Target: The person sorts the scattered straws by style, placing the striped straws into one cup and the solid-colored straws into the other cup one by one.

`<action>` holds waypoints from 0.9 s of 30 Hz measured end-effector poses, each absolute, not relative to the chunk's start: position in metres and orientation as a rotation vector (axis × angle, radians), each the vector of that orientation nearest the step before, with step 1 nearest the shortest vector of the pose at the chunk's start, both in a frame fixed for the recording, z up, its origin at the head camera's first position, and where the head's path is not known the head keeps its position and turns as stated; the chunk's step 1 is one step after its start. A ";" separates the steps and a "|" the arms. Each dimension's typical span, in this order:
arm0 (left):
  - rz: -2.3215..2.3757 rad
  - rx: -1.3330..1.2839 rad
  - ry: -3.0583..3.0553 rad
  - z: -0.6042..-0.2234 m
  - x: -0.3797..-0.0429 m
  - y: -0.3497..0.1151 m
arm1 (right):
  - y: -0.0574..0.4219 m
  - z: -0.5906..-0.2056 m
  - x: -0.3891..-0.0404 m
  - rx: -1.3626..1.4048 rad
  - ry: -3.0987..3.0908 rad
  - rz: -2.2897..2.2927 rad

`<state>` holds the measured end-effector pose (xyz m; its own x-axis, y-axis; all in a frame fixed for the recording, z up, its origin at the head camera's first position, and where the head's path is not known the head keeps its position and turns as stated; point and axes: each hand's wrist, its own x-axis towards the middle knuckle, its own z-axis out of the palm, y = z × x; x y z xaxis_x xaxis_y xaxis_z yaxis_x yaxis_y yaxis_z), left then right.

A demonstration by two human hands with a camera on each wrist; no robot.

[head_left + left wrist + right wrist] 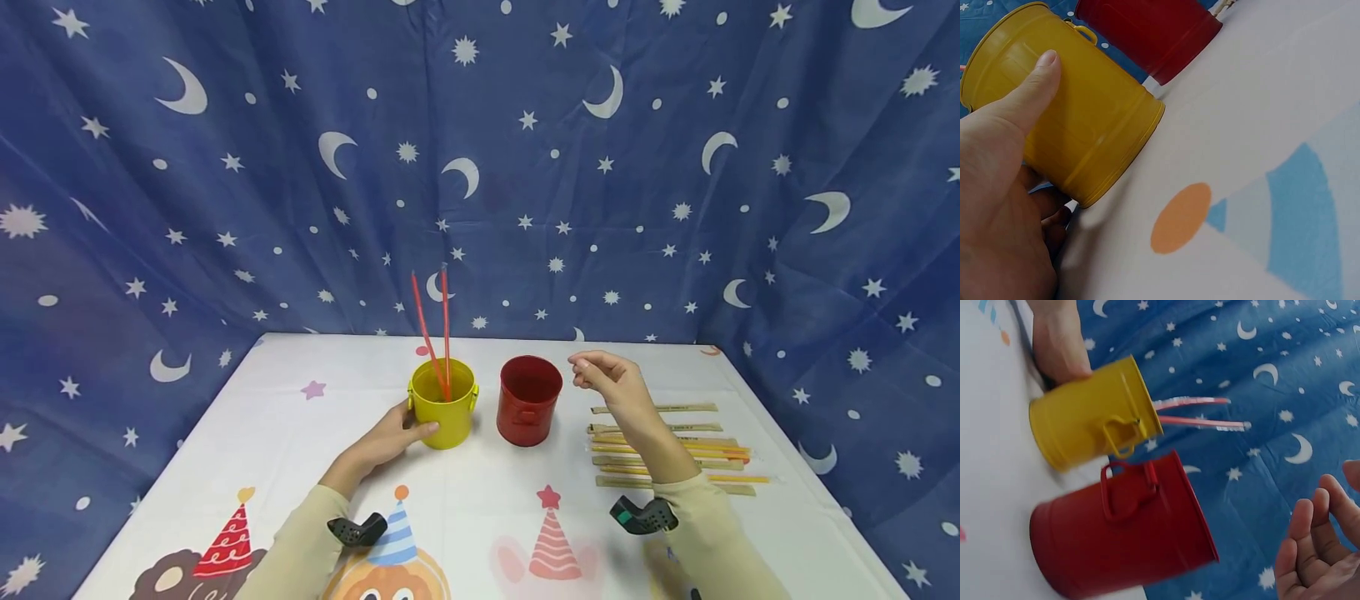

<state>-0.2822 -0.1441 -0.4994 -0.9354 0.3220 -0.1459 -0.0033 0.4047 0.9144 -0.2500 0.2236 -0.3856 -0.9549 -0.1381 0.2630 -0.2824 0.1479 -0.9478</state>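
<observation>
My left hand [392,437] holds a small yellow metal bucket [448,421], its thumb along the front wall and the other fingers curled round the far side in the left wrist view. Two red straws in clear wrappers [447,333] lean upright inside that bucket. Beside it on the right stands a red bucket [525,417], with small handles on its wall in the right wrist view. Just right of the red bucket, my right hand [611,379] hovers above the table, fingers loosely bent and nothing between them.
Several straws in paper wrappers [660,482] and yellow straws in clear wrappers [738,479] lie in a row on the right, partly under my right forearm. A white printed cloth [247,417] covers the table. Behind hangs a blue curtain [510,192] with moons and stars.
</observation>
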 end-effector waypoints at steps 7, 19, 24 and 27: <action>1.534 0.298 2.381 -0.495 -0.283 -0.142 | 0.253 -0.388 -0.245 0.421 -2.264 1.867; 1.528 0.293 2.379 -0.497 -0.277 -0.145 | 0.301 -0.412 -0.246 0.329 -2.281 1.785; 1.524 0.301 2.385 -0.496 -0.279 -0.146 | 0.318 -0.421 -0.251 0.321 -2.445 1.634; 1.524 0.296 2.379 -0.498 -0.280 -0.146 | 0.330 -0.425 -0.254 0.381 -2.627 1.546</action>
